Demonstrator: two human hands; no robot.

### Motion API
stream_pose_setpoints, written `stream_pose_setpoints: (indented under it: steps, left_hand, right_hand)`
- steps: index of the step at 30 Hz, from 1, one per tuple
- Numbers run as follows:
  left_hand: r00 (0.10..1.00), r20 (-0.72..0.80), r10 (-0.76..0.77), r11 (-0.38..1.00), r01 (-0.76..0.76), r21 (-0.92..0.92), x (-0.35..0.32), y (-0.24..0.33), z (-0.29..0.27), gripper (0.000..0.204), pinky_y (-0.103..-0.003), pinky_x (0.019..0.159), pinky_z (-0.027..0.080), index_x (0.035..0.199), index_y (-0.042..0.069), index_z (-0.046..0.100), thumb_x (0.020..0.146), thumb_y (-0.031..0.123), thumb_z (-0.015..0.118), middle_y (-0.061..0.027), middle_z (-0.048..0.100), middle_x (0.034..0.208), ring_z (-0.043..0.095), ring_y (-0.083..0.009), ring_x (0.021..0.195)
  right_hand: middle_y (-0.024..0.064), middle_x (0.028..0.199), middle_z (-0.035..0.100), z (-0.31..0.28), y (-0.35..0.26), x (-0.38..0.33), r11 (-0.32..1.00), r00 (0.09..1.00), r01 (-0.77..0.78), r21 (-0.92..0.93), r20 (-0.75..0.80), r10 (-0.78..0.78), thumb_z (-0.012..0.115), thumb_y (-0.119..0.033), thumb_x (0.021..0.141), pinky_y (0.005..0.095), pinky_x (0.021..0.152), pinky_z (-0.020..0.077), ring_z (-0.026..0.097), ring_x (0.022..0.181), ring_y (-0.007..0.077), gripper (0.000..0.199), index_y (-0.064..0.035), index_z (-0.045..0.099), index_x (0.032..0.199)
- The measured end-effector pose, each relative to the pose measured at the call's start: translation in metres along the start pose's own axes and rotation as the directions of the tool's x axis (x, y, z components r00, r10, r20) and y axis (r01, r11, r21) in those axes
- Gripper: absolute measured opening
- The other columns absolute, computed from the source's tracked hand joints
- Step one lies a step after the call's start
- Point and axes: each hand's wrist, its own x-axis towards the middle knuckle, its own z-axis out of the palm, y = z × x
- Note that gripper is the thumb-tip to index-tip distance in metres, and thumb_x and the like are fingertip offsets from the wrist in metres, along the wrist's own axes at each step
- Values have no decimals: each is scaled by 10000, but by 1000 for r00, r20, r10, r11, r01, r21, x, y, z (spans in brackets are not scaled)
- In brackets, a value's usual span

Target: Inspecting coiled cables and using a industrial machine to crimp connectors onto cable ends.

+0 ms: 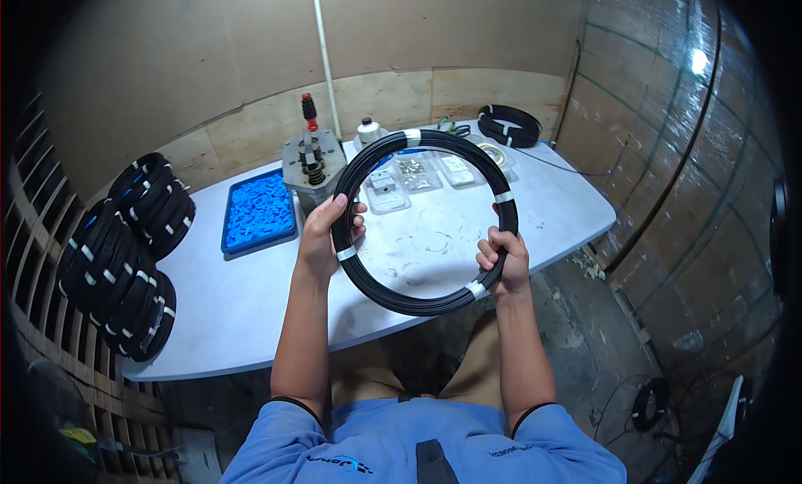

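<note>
We see the black cable coil [380,294] held up above the white table [555,204], near its front edge, between the person's two hands. Its ring stands up facing us, so we look through its opening to the tabletop and the clear trays [418,174] behind it. It looks nearly round from here, and we cannot make out a clear long axis; one side of the rim points toward the back wall [468,28], the opposite side toward the person's lap. Many dark strands lie side by side in a smooth, even bundle, bound by four white bands that we can count: one at the top, one at the right, one at the lower right and one at the lower left. The left hand [317,237] grips the left side, thumb laid along the rim and fingers bent around from behind, their tips showing inside the opening. The right hand [511,262] is wrapped around the lower right side, its fingers curled closely against the strands.
</note>
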Motion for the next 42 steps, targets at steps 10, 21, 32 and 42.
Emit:
stream_pose_setpoints:
  steps: [10,21,32,42]
  left_hand:
    - [806,-331,491,871,-463,166,-103,-30,21,619,-294,664,508,1496,60,287,953,12,580,-41,513,998,540,-110,745]
    - [504,-494,708,706,-506,496,-192,59,11,561,-270,661,481,1480,14,356,949,22,536,-36,517,954,522,-92,723]
    - [202,-498,843,533,-437,724,-275,115,-34,702,-438,1213,225,1591,27,142,952,106,420,-189,346,1555,375,-336,1455]
    - [-1,-509,861,483,-313,818,-283,297,-105,572,-233,904,464,1426,46,514,994,420,493,-43,603,1086,568,-100,903]
  right_hand:
    - [2,700,445,40,47,5,993,968,-58,105,249,30,529,-75,965,277,492,445,444,545,115,498,-86,408,1448]
    - [167,1529,331,133,118,5,994,803,-107,-10,589,92,509,-174,1029,471,964,557,467,1348,353,698,-77,109,1593]
    - [138,1628,228,220,240,-8,946,568,-324,12,802,185,602,-393,895,519,1218,235,214,1530,288,954,-55,63,1605]
    - [136,1616,253,385,347,33,999,393,54,-7,919,-15,409,-739,942,376,1204,212,282,1470,229,1045,-7,59,1601]
